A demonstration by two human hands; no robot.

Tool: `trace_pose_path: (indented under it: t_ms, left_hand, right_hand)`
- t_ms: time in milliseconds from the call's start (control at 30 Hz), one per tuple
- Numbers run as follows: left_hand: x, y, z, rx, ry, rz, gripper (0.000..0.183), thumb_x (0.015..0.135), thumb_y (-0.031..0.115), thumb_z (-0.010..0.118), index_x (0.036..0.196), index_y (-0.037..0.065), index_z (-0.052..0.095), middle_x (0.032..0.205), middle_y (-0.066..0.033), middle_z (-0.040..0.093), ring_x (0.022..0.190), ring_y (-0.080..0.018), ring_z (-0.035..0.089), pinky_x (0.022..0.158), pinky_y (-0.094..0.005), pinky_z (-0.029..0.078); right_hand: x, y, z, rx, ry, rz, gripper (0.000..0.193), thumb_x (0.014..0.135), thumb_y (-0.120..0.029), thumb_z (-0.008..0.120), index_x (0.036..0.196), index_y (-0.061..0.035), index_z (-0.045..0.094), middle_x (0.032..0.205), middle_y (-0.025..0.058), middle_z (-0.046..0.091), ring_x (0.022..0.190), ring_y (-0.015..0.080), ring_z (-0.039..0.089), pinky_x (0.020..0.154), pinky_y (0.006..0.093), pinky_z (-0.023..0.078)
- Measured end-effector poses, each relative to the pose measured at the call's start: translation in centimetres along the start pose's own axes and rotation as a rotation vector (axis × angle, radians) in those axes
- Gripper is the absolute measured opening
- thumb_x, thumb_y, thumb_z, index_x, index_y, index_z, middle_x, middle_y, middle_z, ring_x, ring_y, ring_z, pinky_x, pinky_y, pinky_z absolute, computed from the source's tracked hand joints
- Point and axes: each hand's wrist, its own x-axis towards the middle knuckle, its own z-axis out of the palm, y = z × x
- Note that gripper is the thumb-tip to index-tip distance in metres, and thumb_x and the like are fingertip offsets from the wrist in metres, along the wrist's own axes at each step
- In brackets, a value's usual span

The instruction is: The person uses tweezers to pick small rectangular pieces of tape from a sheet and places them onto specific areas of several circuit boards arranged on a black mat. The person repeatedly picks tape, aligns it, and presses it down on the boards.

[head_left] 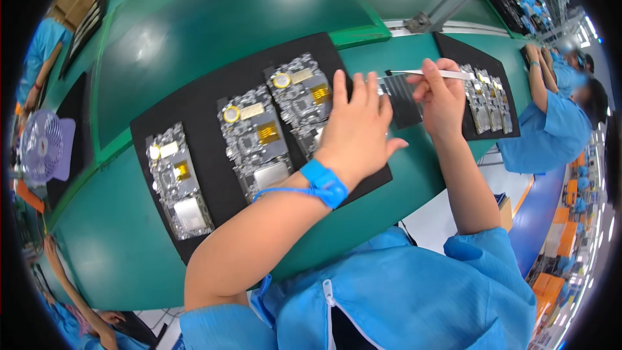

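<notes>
My left hand (355,123) has its fingers spread and reaches over a black mat (202,116), partly hiding a circuit board (298,94). A blue wrist strap (324,183) with a cord is around that wrist. Two more circuit boards, a middle one (256,146) and a left one (180,181), lie on the mat, each with a gold patch and a round yellow-rimmed part. My right hand (443,100) grips tweezers (459,75), their thin tip pointing left. Below the tip is a clear sheet with dark strips (405,109), its left edge by my left fingertips.
At right, another black mat (451,48) bears several circuit boards (486,100). Beyond the green table (116,233) edge stretches a green-framed surface (214,32). A purple fan (44,146) stands at far left. Blue-clothed people sit at right (547,133) and left (45,45).
</notes>
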Motion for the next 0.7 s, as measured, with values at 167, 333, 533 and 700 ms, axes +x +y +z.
trace_pose_path:
  t_ms: [167,333,533,700]
  left_hand:
    - [-6.8,1.8,-9.5,0.003,-0.260,-0.075,0.074,0.078,0.053,0.063,0.120,-0.007,0.053,0.124,-0.0265,0.049,0.120,-0.0405,0.043,0.103,-0.0512,0.030]
    - [-14.7,1.0,-11.1,0.299,-0.397,-0.339,0.079,0.076,0.052,0.064,0.126,-0.008,0.048,0.123,-0.0354,0.047,0.111,-0.0456,0.050,0.093,-0.0489,0.044]
    - [-16.4,0.1,-9.5,0.281,-0.251,-0.180,0.079,0.078,0.056,0.059,0.128,-0.005,0.049,0.119,-0.0379,0.049,0.105,-0.0454,0.055,0.090,-0.0459,0.047]
    - [-17.0,-0.4,-9.2,0.228,-0.232,-0.168,0.079,0.078,0.057,0.058,0.127,-0.004,0.050,0.119,-0.0384,0.049,0.107,-0.0459,0.055,0.090,-0.0459,0.048]
  right_hand:
    - [-4.9,-1.9,4.4,0.119,-0.062,0.179,0.015,0.093,-0.013,0.059,0.093,-0.0059,0.045,0.071,0.0147,0.065,0.045,0.0103,0.054,0.040,0.0188,0.041]
    - [-10.1,-1.7,10.7,0.267,-0.136,0.361,0.020,0.091,-0.009,0.060,0.094,-0.0064,0.040,0.070,0.0141,0.065,0.047,0.0115,0.059,0.040,0.0198,0.046]
    - [-12.7,0.2,13.1,0.113,-0.162,0.263,0.022,0.090,-0.003,0.059,0.093,-0.0054,0.037,0.070,0.0070,0.058,0.055,0.0114,0.063,0.045,0.0208,0.052]
    - [-13.2,0.2,13.7,0.037,-0.157,0.241,0.022,0.091,-0.001,0.057,0.092,-0.0049,0.036,0.068,0.0053,0.057,0.055,0.0107,0.063,0.051,0.0219,0.055]
